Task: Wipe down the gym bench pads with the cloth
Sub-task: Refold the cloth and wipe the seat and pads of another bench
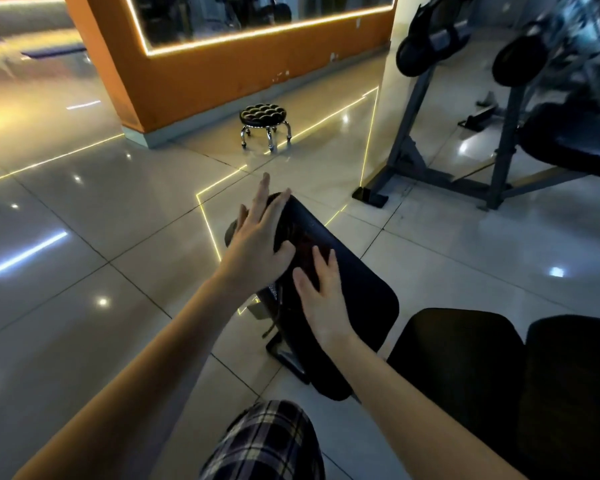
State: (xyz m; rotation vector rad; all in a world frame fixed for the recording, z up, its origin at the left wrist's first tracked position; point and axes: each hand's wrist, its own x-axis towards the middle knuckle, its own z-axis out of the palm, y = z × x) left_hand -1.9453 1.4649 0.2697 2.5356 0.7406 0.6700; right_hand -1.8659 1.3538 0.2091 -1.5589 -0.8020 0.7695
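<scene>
Right hand [321, 296] rests on bench pad [362, 289] above glossy tiles [84, 271].

A long black upholstered bench pad [361, 292] slants from the centre of the frame toward the lower middle. A dark, faintly reddish crumpled cloth [302, 242], hard to make out, lies on the pad's upper half. Two more black cushioned pads [458, 362] sit side by side at lower right.
</scene>
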